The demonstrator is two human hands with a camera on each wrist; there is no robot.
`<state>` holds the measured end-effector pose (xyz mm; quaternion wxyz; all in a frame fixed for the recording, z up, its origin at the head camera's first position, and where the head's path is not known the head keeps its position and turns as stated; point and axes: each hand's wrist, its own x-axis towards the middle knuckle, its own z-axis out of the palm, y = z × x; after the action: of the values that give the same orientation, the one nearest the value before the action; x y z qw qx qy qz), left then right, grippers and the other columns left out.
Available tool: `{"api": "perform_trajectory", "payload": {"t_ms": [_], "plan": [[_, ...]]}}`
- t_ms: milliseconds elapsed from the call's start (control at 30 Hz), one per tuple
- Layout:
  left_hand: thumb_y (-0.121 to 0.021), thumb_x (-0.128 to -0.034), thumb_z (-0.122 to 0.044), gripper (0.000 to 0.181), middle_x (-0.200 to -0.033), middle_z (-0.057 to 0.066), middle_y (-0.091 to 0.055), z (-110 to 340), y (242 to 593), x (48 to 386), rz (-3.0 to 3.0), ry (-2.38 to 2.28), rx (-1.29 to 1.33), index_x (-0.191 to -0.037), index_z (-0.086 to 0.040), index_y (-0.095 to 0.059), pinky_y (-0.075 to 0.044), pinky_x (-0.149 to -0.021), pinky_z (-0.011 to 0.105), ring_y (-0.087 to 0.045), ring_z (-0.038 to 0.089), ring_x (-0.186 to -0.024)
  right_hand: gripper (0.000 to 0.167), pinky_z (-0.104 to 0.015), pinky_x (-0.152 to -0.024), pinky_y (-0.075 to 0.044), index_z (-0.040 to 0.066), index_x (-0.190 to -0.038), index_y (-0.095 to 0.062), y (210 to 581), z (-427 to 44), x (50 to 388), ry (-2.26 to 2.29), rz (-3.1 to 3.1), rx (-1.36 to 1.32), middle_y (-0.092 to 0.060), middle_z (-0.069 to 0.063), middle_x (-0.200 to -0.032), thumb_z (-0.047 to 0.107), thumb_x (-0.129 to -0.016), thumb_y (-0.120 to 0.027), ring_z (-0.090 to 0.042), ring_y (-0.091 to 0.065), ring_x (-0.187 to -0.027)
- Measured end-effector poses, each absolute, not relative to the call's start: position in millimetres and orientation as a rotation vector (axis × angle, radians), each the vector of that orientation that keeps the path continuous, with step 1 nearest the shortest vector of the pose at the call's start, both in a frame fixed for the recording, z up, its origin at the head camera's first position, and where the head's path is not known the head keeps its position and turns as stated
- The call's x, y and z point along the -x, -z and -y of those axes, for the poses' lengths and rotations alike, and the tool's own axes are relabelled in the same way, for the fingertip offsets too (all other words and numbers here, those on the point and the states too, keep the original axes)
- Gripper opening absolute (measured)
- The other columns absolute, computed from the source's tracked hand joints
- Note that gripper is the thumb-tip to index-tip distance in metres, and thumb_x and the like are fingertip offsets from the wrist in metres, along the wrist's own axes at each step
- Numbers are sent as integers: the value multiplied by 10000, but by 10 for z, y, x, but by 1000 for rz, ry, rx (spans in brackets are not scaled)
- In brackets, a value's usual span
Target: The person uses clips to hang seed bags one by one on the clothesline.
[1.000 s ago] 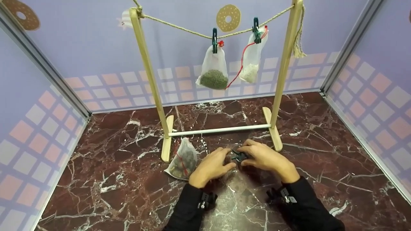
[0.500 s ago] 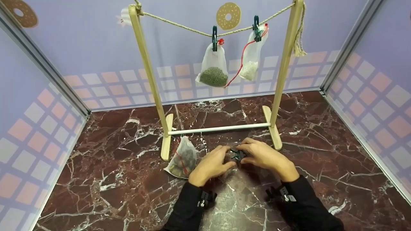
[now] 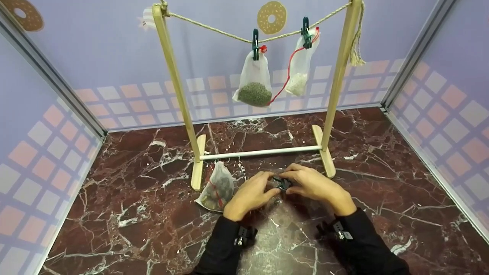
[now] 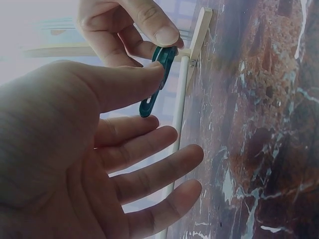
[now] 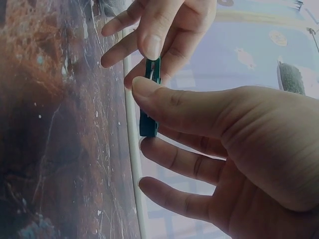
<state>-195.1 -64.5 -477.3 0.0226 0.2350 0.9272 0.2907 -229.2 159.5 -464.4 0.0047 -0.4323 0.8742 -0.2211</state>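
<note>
Dark green plastic clip [image 3: 283, 184] is in front of the pale wooden rack [image 3: 176, 80], nearer its right foot: right hand [image 3: 315, 184] pinches it thumb-to-fingers, left hand [image 3: 250, 193] has thumb and index closed on the other end, remaining fingers loosely extended. White mesh bag of dark lumps [image 3: 217, 191] sits by the rack's left foot; two white mesh bags [image 3: 255, 93] hang clipped on the rack's beige rope [image 3: 210, 28].

You get a brightly lit, mostly sharp head view, with pale glare on the worktop [image 3: 282, 250] and soft shadow beneath your right hand [image 3: 315, 185]. Your left-wrist view is hazy, its upper left washed out; your right-wrist view dims toward the lower left.
</note>
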Motion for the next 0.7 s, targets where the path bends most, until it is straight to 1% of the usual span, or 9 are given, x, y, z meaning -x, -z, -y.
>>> {"api": "perform_trajectory", "payload": {"t_ms": [300,433,700], "plan": [[-673,-991,-277,406,-1263,106,-628,661,4765,1943,-2867,-935,-735,-1311,-42,-587,-503,-992,414,-618,255,-1140,444,-412,-877,-569,-13,-1269,-675,4666,-1592,2296,693,-2721,1367,-639,-112,-1161,119,-866,-806,-257,-657,-1018],[-672,-992,-265,362,-1234,89,-639,667,4763,1940,-2890,-928,-756,-1274,-50,-602,-515,-968,404,-631,241,-1105,434,-403,-868,-570,-15,-1267,-674,4662,-1588,2293,698,-2719,1367,-636,-109,-1158,133,-878,-798,-249,-655,-1003],[-650,-1007,-282,365,-1234,94,-637,676,4750,1948,-2918,-907,-769,-1288,-57,-587,-528,-946,404,-639,243,-1081,444,-392,-835,-575,-4,-1284,-665,4669,-1602,2303,720,-2742,1349,-638,-100,-1155,161,-892,-791,-233,-656,-962]]}}
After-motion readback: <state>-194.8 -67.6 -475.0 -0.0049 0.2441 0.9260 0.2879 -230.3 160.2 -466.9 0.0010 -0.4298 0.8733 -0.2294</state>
